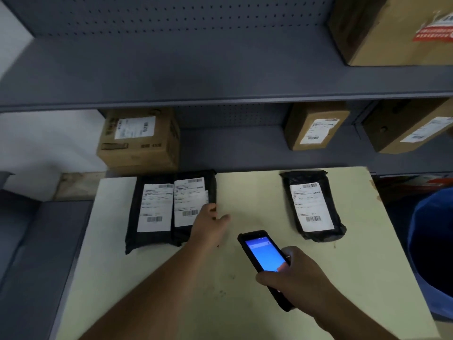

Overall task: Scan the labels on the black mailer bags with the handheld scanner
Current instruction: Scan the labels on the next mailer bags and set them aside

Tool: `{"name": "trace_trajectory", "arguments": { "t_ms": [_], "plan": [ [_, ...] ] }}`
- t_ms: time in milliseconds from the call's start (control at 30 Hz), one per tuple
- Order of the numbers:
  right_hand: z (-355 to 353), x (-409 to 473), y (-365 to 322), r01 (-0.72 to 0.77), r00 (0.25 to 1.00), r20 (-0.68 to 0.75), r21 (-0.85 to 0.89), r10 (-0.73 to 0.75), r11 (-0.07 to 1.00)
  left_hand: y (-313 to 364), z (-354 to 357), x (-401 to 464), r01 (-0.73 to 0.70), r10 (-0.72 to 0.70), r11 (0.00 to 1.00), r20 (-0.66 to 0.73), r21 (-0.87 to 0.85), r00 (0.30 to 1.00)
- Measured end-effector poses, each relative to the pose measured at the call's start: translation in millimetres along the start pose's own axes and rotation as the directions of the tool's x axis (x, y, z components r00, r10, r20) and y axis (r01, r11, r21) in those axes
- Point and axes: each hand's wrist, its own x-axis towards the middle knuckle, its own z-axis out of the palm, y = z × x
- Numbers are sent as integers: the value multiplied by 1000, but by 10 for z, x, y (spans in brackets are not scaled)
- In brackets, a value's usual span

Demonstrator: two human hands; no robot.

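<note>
My left hand (pixel 210 220) lies spread on the mailer bags (pixel 171 209) at ten o'clock of the desk (pixel 245 303), hiding a label corner. My right hand (pixel 297 278) grips the scanner (pixel 264 260); label print is blurred.

You see black mailer bags (pixel 316 207) of crinkled, faintly glossy plastic, each with a matt white paper label (pixel 310 206). The table (pixel 257 192) is smooth, scuffed cream board; the shelf (pixel 220 77) matt grey metal. The scanner (pixel 266 263) has a glossy lit screen, and the boxes (pixel 139 141) are plain brown cardboard.
</note>
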Motion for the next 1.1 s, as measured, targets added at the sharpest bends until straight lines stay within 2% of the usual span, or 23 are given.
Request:
{"name": "trace_trajectory", "arguments": {
  "t_ms": [467,633,733,833,1000,1100],
  "plan": [
    [826,25,-594,55,996,76,-96,-48,994,-554,-1322,132,122,-142,988,-268,-90,953],
    [1017,65,-736,53,994,100,-105,-43,993,-736,-1623,202,141,-138,990,-398,-21,907],
    [1119,75,-798,41,996,81,-113,-32,993,-833,-1722,262,232,-165,968,-462,93,871],
    [1223,93,-847,18,998,66,-132,-9,991,-944,-1778,328,304,-221,944,-437,129,872],
    [1343,141,-902,-14,997,74,-134,24,991,-1081,-1807,465,336,-312,941,-285,40,906],
    [1373,172,-927,-25,997,71,-137,35,990,-1094,-1768,492,347,-329,937,-242,32,913]
  ]
}}
